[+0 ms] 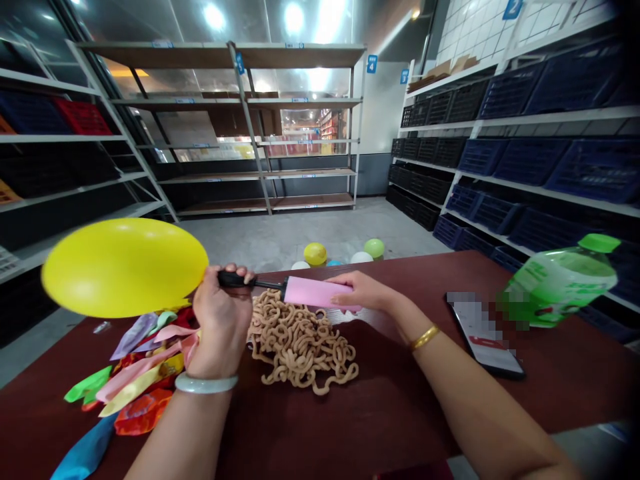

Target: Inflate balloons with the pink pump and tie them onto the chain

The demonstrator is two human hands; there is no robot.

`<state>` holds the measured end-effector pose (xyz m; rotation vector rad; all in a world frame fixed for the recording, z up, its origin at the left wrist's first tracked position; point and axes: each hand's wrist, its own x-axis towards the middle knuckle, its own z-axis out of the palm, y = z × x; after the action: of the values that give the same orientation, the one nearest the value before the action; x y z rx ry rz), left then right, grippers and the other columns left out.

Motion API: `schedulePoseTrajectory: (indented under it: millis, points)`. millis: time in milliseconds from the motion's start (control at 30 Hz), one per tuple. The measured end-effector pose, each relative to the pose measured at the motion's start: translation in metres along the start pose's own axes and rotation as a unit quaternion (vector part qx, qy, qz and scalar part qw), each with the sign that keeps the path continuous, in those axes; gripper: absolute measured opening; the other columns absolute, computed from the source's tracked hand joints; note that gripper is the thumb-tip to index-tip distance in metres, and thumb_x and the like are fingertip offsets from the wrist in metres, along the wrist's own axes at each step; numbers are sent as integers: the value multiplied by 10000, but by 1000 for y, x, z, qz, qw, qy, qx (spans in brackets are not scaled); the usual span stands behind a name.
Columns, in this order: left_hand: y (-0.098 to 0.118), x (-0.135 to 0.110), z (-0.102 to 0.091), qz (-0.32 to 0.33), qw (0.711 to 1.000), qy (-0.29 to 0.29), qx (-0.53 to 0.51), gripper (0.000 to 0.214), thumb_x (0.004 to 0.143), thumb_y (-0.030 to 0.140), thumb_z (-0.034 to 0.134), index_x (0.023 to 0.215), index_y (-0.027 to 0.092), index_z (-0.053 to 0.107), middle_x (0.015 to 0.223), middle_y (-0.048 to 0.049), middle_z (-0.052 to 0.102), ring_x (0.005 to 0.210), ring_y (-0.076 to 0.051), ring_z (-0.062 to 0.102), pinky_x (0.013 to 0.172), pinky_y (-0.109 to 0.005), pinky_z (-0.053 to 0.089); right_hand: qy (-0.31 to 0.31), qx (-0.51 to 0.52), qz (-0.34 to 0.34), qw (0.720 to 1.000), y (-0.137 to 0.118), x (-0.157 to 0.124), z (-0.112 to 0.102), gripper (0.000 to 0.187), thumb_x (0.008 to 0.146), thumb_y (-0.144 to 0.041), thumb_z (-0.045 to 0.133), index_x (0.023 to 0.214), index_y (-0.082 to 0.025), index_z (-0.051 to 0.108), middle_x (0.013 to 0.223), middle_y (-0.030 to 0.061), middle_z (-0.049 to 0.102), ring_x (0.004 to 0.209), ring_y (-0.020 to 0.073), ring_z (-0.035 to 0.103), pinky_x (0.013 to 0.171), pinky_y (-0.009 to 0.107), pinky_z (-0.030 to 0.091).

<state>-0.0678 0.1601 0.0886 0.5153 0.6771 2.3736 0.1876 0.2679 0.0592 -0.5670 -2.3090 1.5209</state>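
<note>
A balloon pump with a pink barrel and a black end lies level between my hands, its thin dark rod showing. My right hand is closed around the pink barrel. My left hand wraps the black end, where an inflated yellow balloon meets my fingers; the balloon's neck is hidden. Below the left hand lies a pile of limp balloons in several colours. Under the pump sits a heap of tan, curled, rope-like pieces.
A phone and a green-capped bottle stand at the right of the dark red table. Inflated balloons lie on the floor beyond. Metal shelves line the back; crates fill the right shelves.
</note>
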Motion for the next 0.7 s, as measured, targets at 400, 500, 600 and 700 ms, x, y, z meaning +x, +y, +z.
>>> schedulePoseTrajectory:
  millis: [400,500,600,700]
  points:
    - [-22,-7,3,-8,999,-7,-37,145,808,175,610,762,194,474,673,17,512,613,-121,523,587,-242,436,51,-2,-12,999,7,1,-6,563,777,-422,741,1272,-165,667,997,73,708,733,155,613,596,243,479]
    - [-33,-21,8,-28,999,-24,-33,161,812,209,646,791,197,487,693,18,519,622,-119,529,628,-254,455,68,-7,-49,996,1,7,16,584,780,-412,744,1296,-154,648,1123,97,694,892,204,628,708,281,511]
    - [-33,-24,9,-37,998,-30,-30,160,809,224,651,798,196,494,698,15,524,625,-126,537,635,-270,463,57,11,-42,997,2,9,23,623,794,-415,738,1346,-157,606,1108,99,694,853,185,627,688,269,513]
    - [-21,-15,4,-37,999,-26,-16,141,798,216,636,796,196,496,707,10,535,629,-139,550,617,-283,466,14,61,-7,998,8,7,15,651,801,-419,734,1380,-169,573,1000,77,703,687,129,602,577,229,489]
